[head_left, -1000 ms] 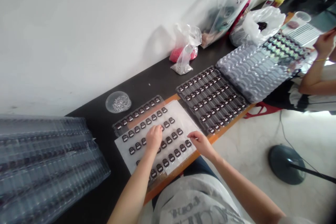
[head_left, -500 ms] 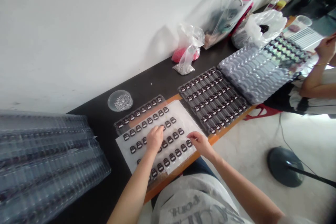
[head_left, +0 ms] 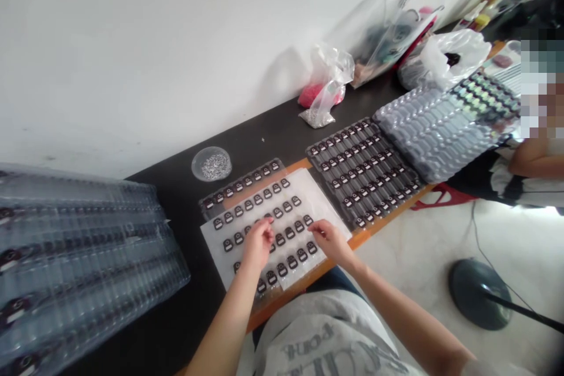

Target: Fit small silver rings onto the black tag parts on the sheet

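Rows of small dark tags (head_left: 257, 200), each with a pale label and a ring-like mark, lie in a clear plastic tray (head_left: 207, 217) with white paper (head_left: 324, 202) under much of it. Over the middle rows is my left hand (head_left: 259, 242), its fingers curled and thumb near the index finger; anything in them is too small to make out. My right hand (head_left: 331, 241) hovers at the right end of a row, thumb and index finger pinched beside a tag (head_left: 308, 220). Whether that pinch holds something cannot be seen. My left hand and forearm hide several tags.
A round dish (head_left: 211, 164) of small silvery pieces stands behind the tray. Another filled tray (head_left: 363, 170) lies to the right, before stacked clear trays (head_left: 440, 129). A tall tray stack (head_left: 88, 258) fills the left. Plastic bags (head_left: 324, 94) rest by the wall; a person sits far right.
My left hand has drawn back slightly from the tag it was touching, its fingers now more curled. My right hand has moved left to the row's end tag. The whole view has shifted a little.
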Demonstrator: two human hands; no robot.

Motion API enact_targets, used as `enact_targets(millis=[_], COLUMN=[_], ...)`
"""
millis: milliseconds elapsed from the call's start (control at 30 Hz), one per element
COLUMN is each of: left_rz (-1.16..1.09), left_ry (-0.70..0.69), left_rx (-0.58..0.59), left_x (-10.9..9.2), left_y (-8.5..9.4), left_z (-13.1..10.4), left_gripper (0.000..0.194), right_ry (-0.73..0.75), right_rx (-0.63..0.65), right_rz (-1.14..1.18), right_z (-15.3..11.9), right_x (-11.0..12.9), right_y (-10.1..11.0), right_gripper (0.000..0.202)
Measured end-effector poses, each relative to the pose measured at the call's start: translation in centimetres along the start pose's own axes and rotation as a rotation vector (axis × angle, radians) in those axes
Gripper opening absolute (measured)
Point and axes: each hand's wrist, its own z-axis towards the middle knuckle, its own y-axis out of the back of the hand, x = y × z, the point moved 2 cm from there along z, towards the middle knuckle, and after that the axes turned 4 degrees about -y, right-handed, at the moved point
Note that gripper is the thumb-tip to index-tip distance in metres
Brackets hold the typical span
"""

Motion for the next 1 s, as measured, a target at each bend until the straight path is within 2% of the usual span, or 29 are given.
enact_targets(millis=[67, 100, 200, 333, 500, 700, 1000], left_rz=[-0.327, -0.444, -0.634, -0.690, -0.658, -0.668, -0.785], left_ry=[0.184, 0.231, 0.252, 0.203, 0.132, 0.106, 0.169], left_rx=[0.015, 0.009, 0.018, 0.084, 0.061, 0.030, 0.028], left_x=[0.5, 0.7, 1.0, 1.2, 1.1, 1.7, 2.3], left_y=[0.0, 0.0, 0.1, 0.4, 0.7, 1.1, 1.7], left_z=[-1.3, -1.9, -3.1, -3.7, -4.2, -4.7, -4.9], left_gripper=[0.013, 0.013, 0.016, 0.020, 0.021, 0.019, 0.020], right_ry=[0.098, 0.149, 0.274, 0.345, 0.313, 0.244, 0.296], right_rx=[0.044, 0.070, 0.133, 0.181, 0.172, 0.178, 0.242], right_rz=[-0.017, -0.027, -0.078, -0.180, -0.304, -0.442, -0.628], right_z=[0.0, 0.0, 0.0, 0.1, 0.4, 0.5, 0.3], right_x=[1.7, 2.6, 4.9, 6.1, 6.0, 6.3, 6.4], right_y=[-1.0, -1.6, -3.3, -5.4, -7.1, -8.2, -8.8], right_gripper=[0.020, 0.019, 0.020, 0.017, 0.012, 0.011, 0.013])
